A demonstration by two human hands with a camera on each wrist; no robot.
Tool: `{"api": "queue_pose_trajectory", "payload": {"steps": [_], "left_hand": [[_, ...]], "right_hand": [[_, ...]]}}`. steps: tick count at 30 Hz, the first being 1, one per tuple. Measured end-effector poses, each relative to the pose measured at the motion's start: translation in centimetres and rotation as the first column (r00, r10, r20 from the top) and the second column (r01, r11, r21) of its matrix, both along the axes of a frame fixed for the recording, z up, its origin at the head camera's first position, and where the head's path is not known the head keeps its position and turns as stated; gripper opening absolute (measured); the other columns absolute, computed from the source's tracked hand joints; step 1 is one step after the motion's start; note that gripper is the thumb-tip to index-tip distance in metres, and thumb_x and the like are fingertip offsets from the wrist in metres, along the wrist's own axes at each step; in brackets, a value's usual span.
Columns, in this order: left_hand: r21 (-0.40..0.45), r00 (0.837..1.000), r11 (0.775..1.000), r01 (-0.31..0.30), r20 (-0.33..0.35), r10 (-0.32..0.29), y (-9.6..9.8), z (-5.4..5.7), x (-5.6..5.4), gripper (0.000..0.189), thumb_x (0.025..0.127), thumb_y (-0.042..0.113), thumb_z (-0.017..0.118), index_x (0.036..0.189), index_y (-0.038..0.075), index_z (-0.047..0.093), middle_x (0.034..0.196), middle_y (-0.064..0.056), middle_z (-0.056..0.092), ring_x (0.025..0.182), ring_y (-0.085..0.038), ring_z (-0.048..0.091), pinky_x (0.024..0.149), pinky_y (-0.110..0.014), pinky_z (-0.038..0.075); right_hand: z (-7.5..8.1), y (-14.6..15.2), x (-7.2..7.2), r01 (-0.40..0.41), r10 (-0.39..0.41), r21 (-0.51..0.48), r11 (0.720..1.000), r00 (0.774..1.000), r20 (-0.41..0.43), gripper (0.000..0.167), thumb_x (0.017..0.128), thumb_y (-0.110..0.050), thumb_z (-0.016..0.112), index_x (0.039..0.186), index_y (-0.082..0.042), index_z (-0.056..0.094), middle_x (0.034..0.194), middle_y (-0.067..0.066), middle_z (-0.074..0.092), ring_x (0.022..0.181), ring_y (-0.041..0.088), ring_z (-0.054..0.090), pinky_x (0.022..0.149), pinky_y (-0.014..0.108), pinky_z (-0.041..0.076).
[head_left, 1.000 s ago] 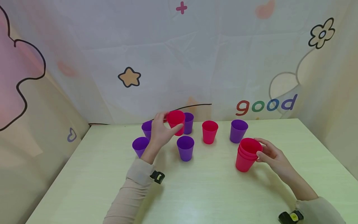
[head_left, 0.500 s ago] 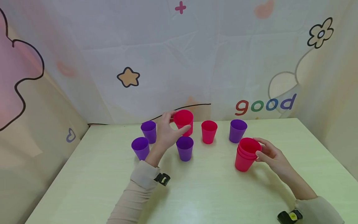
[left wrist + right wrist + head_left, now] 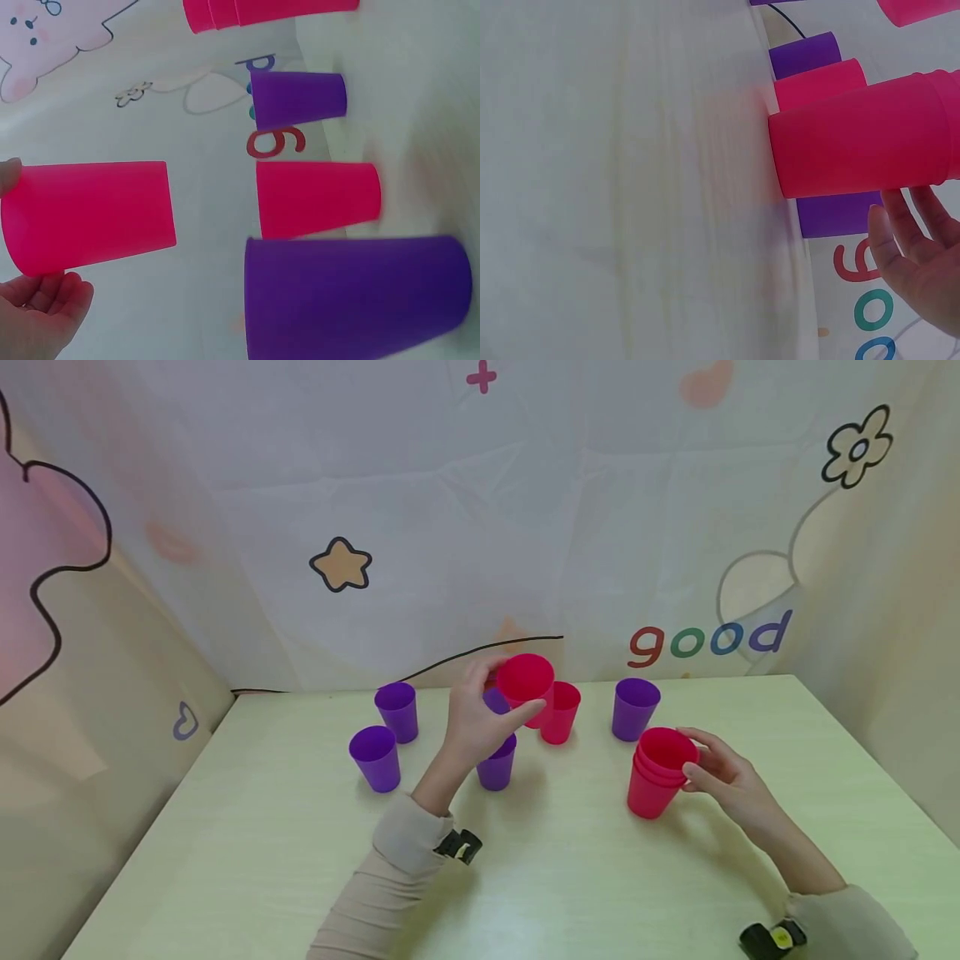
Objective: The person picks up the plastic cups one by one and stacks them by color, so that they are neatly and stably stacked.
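My left hand (image 3: 480, 714) grips a red cup (image 3: 527, 687) by its sides, thumb in front and fingers behind. That cup is raised off the table, in front of a standing red cup (image 3: 567, 714). In the left wrist view the held cup (image 3: 90, 217) is apart from the standing ones. My right hand (image 3: 731, 777) holds a stack of nested red cups (image 3: 651, 793) near the rim, thumb on the near side. The stack's base rests on the table in the right wrist view. Partly hidden by my left hand are two purple cups, one nearer (image 3: 497, 770) and one behind (image 3: 495, 700).
Two purple cups stand at the left, one farther back (image 3: 397, 714) and one nearer (image 3: 377, 762). Another purple cup (image 3: 635, 712) is behind the red stack. A printed cloth (image 3: 420, 527) hangs along the table's (image 3: 247, 860) back edge.
My left hand has carried the red cup to the right, from beside the back purple cup to in front of the standing red cup. The right hand and its stack stay in place.
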State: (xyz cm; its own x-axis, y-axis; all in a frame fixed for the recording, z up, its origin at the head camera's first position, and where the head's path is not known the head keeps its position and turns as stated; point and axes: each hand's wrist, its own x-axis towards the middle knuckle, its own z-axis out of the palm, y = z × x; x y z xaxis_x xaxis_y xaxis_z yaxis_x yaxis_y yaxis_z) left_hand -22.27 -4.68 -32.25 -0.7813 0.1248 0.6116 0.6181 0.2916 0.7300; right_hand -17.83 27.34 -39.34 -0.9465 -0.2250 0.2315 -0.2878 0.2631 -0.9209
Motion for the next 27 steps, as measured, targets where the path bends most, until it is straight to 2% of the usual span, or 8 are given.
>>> {"api": "queue_pose_trajectory", "payload": {"steps": [8, 14, 21, 27], "left_hand": [[0.038, 1.0, 0.999, 0.026, -0.007, -0.026, 1.7, -0.2, 0.6, 0.055, 0.071, 0.018, 0.077, 0.117, 0.001, 0.052, 0.108, -0.007, 0.056, 0.096, -0.018, 0.053, 0.079, -0.029, 0.048], [0.071, 0.998, 0.996, 0.06, -0.021, -0.058, 3.3, -0.1, 1.2, 0.054, 0.072, 0.016, 0.077, 0.117, 0.002, 0.052, 0.111, -0.007, 0.055, 0.1, -0.017, 0.052, 0.084, -0.029, 0.046], [0.111, 0.993, 0.989, 0.1, 0.054, -0.106, 4.9, 0.0, 1.8, 0.057, 0.072, 0.017, 0.077, 0.121, 0.004, 0.05, 0.113, -0.005, 0.053, 0.102, -0.017, 0.051, 0.079, -0.025, 0.049], [0.122, 0.989, 0.986, 0.109, 0.089, -0.12, 6.0, 0.1, 2.0, 0.057, 0.073, 0.019, 0.076, 0.121, 0.004, 0.05, 0.11, -0.003, 0.054, 0.099, -0.014, 0.052, 0.074, -0.023, 0.05]], "right_hand": [[0.1, -0.1, 0.0, -0.003, 0.003, 0.008, 1.0, 1.0, -0.005, 0.042, 0.094, -0.009, 0.048, 0.134, -0.016, 0.039, 0.104, -0.017, 0.057, 0.088, 0.004, 0.058, 0.071, 0.025, 0.052], [0.2, 0.0, 0.1, -0.008, 0.008, 0.01, 1.0, 1.0, -0.008, 0.042, 0.094, -0.009, 0.048, 0.134, -0.017, 0.038, 0.106, -0.016, 0.056, 0.088, 0.004, 0.058, 0.071, 0.025, 0.052], [0.2, 0.0, 0.1, 0.014, -0.014, 0.034, 0.999, 1.0, 0.004, 0.044, 0.094, -0.012, 0.049, 0.136, -0.015, 0.036, 0.107, -0.018, 0.055, 0.089, 0.005, 0.058, 0.072, 0.026, 0.052], [0.2, -0.1, 0.1, 0.02, -0.021, 0.046, 0.999, 1.0, 0.015, 0.046, 0.094, -0.013, 0.049, 0.137, -0.014, 0.034, 0.108, -0.018, 0.054, 0.091, 0.004, 0.058, 0.073, 0.027, 0.052]]}}
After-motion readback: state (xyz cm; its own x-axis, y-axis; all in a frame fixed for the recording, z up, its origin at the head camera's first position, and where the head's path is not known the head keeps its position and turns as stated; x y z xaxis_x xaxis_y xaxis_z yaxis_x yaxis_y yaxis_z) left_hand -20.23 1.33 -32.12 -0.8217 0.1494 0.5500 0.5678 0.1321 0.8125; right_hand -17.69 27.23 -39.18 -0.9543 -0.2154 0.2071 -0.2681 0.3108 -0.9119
